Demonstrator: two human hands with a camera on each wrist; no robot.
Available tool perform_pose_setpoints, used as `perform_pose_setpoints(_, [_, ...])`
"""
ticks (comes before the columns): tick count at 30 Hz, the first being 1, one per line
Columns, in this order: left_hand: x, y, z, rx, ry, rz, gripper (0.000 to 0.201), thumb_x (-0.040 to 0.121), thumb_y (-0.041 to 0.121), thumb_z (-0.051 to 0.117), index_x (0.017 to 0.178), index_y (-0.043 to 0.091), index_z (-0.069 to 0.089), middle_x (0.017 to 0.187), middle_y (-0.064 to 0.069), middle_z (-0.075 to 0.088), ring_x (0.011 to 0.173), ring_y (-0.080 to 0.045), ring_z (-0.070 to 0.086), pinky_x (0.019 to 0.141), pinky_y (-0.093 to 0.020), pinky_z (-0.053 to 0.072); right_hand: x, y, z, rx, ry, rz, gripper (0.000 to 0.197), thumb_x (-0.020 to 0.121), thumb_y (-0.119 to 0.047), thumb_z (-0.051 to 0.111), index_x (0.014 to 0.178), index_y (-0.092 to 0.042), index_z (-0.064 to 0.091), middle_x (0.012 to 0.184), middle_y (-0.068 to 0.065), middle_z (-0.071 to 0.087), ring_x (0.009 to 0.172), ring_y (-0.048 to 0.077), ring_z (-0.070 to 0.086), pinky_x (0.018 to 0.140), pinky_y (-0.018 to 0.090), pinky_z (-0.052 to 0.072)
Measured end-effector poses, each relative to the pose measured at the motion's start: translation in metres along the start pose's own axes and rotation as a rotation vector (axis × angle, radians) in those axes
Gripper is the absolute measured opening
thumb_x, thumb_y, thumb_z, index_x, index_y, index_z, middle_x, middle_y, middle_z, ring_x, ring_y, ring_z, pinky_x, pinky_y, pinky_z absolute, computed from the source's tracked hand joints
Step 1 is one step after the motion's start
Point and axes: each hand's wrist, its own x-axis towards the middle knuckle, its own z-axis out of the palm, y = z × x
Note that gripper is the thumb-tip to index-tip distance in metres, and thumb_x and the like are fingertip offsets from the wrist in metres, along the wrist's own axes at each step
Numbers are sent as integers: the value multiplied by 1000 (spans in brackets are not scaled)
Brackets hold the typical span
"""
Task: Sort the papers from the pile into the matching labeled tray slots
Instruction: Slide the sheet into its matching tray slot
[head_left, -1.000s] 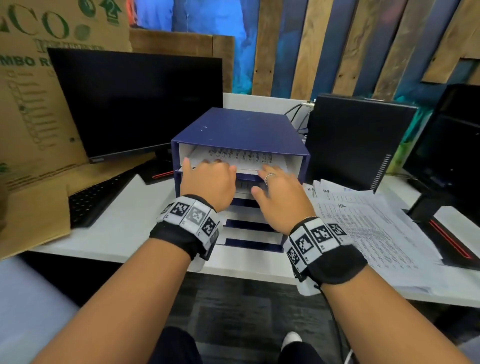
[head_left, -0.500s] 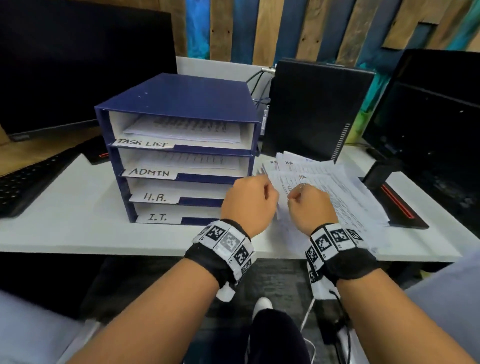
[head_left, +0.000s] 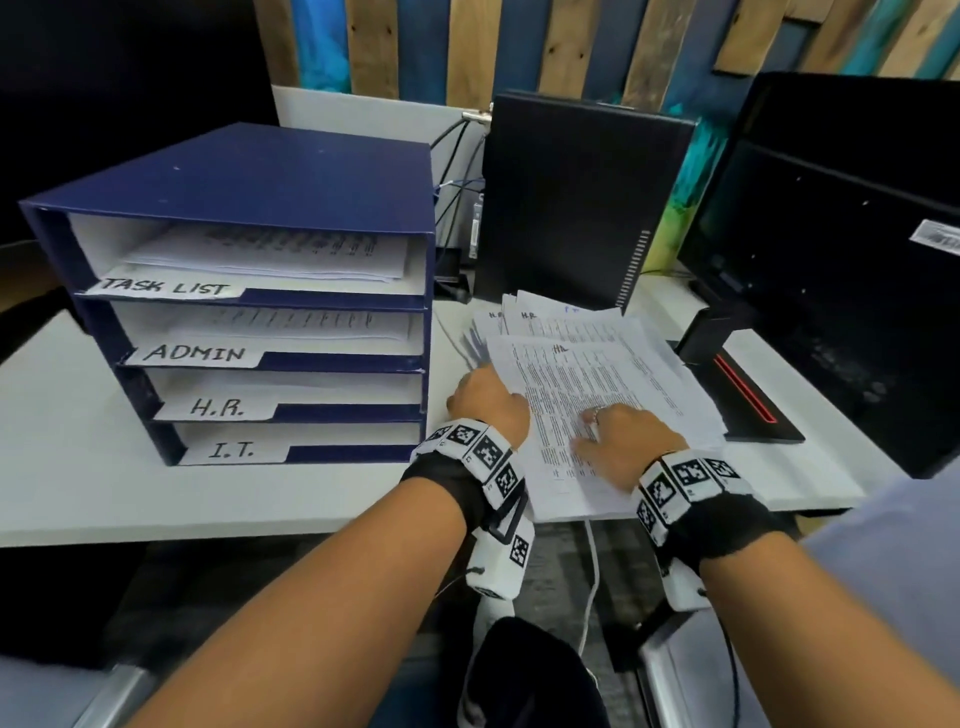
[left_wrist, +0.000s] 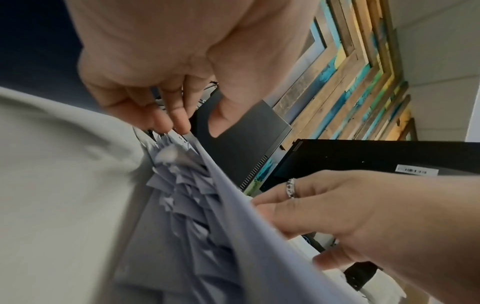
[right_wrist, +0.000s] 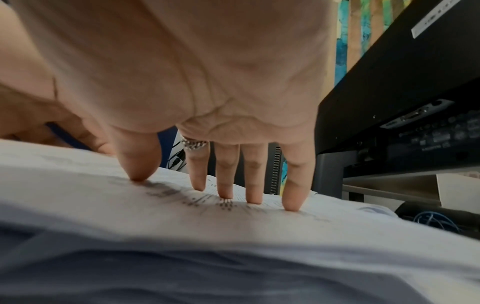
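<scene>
White desk carries everything. Black monitor at far right on a stand with a red stripe, black PC tower behind the papers, cables between tower and tray. A second dark screen at far left behind the tray. Painted wood-plank wall at back.

Blue four-slot tray stands left of centre, slots labelled TASK LIST, ADMIN, H.R., I.T. from top down. Printed sheets visible in the top two slots; contents of the H.R. and I.T. slots not readable.

Paper pile lies just right of the tray, fanned and messy, near edge overhanging the desk front. Handwritten "H.R." marks on several top corners.

Right hand rests palm down on the top sheet, fingers spread and straight; right wrist view shows thumb and all four fingertips pressing on the print. Ring on one finger.

Left hand sits at the pile's left edge, between tray and pile. Left wrist view: its fingertips curl down onto the fanned sheet edges, touching them; a real pinch cannot be told.

Both wrists wear black bands with marker tags.
</scene>
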Motion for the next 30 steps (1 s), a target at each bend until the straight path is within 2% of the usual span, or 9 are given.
perform_pose_setpoints(3, [6,2,4,-29,45,10,30,88,15,59,117,8,61,104,-8,69,94,-29,65,83,-35,55,4,4,2,35,-24,-1,43,96,-47,51,133,-28,58,121,2,62,107,24,60,96,43,51])
perform_pose_setpoints(6, [4,11,6,-74,-5,56,15,92,11,57,101,6,68,97,-9,71,89,-26,67,69,-25,49,8,8,2,113,-64,10,51,93,-51,54,141,-33,51,124,0,62,116,24,59,103,44,46])
perform_pose_setpoints(9, [-9,25,9,-85,49,200,17,93,2,50,101,8,64,94,-7,69,85,-24,66,70,-28,52,14,16,0,251,11,51,56,89,-49,62,141,-30,50,143,-3,54,124,24,56,107,45,44])
perform_pose_setpoints(11, [-20,33,11,-98,115,272,18,92,-2,50,101,12,59,90,-5,66,79,-21,65,66,-30,55,17,25,-4,306,148,107,56,85,-43,66,137,-27,50,146,-2,49,120,28,58,102,51,48])
perform_pose_setpoints(14, [-34,40,13,-172,198,318,14,94,4,58,99,17,58,87,1,66,70,-5,56,54,-10,41,19,44,-13,363,237,214,72,84,-37,71,145,-21,36,150,6,37,119,35,57,95,55,53])
perform_pose_setpoints(17, [-43,45,16,-292,240,296,13,92,14,66,83,19,58,71,6,64,55,-4,53,46,-13,37,20,62,-24,587,234,251,81,88,-27,73,150,-14,23,141,15,46,110,32,61,91,45,54])
perform_pose_setpoints(21, [-33,42,16,-524,197,97,16,84,22,76,76,20,63,73,7,67,63,-9,63,57,-23,53,19,76,-30,656,288,305,76,88,-32,75,147,-9,31,140,13,55,122,34,58,102,44,47])
perform_pose_setpoints(24, [-17,32,18,-631,102,-58,10,81,19,78,82,17,68,84,0,72,75,-18,70,73,-35,60,19,88,-30,602,373,350,62,80,-37,81,128,-10,55,118,9,68,103,31,67,91,46,56])
perform_pose_setpoints(30, [8,43,11,-392,-202,-119,20,94,-1,46,90,1,65,106,-19,67,103,-34,65,88,-39,51,25,91,-40,614,403,378,26,85,-21,78,104,-4,73,93,11,74,82,29,70,76,38,57])
